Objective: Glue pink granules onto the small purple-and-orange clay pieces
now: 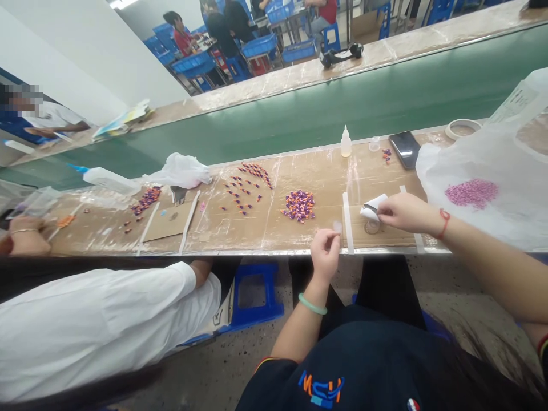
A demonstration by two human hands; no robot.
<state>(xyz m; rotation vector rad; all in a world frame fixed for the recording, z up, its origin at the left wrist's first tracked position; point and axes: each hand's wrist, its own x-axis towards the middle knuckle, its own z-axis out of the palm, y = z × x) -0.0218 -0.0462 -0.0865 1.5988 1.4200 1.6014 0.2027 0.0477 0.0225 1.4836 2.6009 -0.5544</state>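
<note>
My left hand (325, 251) hovers at the near edge of the cardboard-covered bench (265, 228), fingers pinched on a small pale scrap I cannot make out. My right hand (405, 212) is closed on a curled piece of white paper (371, 208), held just above a small clear round lid (372, 227) on the cardboard. A pile of small purple and orange pieces (299, 205) lies to the left of both hands. More of these pieces lie spread in rows (247, 182) farther left.
A large clear plastic bag (492, 171) holding purple beads (472, 193) lies right. A glue bottle (346, 142), a small cup (374, 144), a phone (405, 149) and a tape roll (462, 128) stand behind. A white-shirted co-worker (98, 325) sits left, beside a blue stool (254, 294).
</note>
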